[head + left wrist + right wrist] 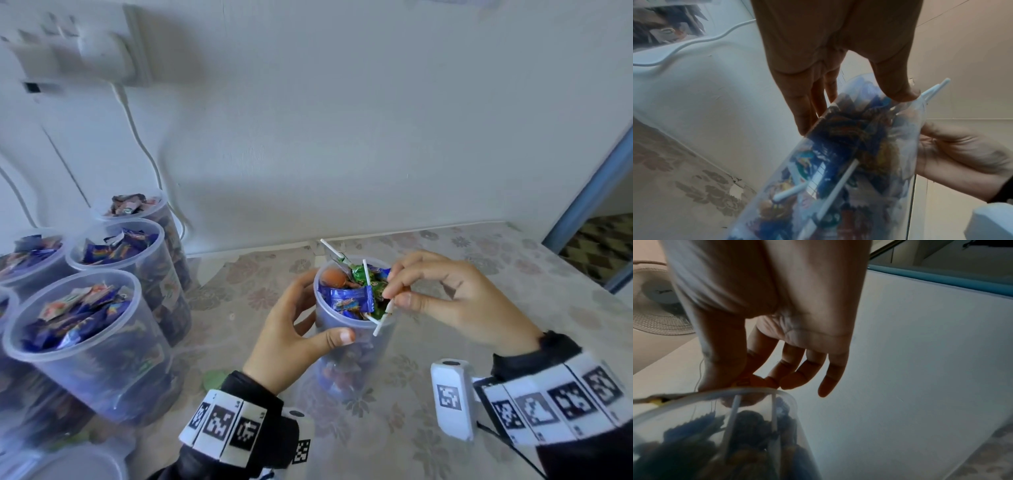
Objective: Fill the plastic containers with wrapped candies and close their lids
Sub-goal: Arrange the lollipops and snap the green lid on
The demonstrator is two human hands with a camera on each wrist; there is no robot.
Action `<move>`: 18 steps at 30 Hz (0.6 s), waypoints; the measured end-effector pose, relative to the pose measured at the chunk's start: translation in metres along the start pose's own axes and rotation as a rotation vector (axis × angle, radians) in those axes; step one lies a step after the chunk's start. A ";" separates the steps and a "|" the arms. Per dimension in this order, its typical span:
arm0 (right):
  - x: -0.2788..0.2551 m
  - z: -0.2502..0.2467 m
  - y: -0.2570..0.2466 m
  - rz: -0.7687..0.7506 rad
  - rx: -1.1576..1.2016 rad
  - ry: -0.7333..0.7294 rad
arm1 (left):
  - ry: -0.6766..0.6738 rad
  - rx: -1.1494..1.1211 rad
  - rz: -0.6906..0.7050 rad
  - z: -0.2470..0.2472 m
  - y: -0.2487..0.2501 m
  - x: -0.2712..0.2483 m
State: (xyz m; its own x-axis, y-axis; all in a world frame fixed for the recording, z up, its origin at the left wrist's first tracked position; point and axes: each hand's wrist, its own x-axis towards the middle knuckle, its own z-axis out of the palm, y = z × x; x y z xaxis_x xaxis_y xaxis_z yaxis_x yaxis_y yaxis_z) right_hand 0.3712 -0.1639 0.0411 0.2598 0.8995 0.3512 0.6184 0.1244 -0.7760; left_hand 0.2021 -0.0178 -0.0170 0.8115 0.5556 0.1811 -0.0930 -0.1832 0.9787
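Filling was nearly done—left hand (291, 337) gripped the container (352, 329), right hand (455, 301) pinched a lollipop stick (383, 320); next, tuck it in—then lid.

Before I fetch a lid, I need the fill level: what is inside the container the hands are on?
The container is full to the rim: blue-wrapped candies, green wrappers and lollipop sticks poking above it. Lower layers show only blurrily through the wall.

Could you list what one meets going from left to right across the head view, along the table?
Cluster of filled containers → left hand → container being filled → right hand → blue door frame.
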 end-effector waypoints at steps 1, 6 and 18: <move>0.001 0.000 0.000 -0.006 0.040 0.010 | -0.005 -0.003 0.003 0.000 -0.001 0.000; 0.002 0.004 0.002 0.034 0.277 0.111 | -0.004 -0.023 0.020 0.002 -0.005 -0.001; 0.001 0.012 -0.026 0.076 -0.324 0.210 | -0.018 -0.034 0.059 0.002 -0.008 0.000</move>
State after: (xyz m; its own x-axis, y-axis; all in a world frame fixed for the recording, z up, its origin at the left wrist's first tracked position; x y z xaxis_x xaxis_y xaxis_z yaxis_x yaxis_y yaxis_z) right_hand 0.3465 -0.1612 0.0549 0.4393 0.7915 0.4249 0.7847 -0.1079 -0.6104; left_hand 0.2040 -0.0179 -0.0247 0.8143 0.5300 0.2368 -0.1601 -0.1871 0.9692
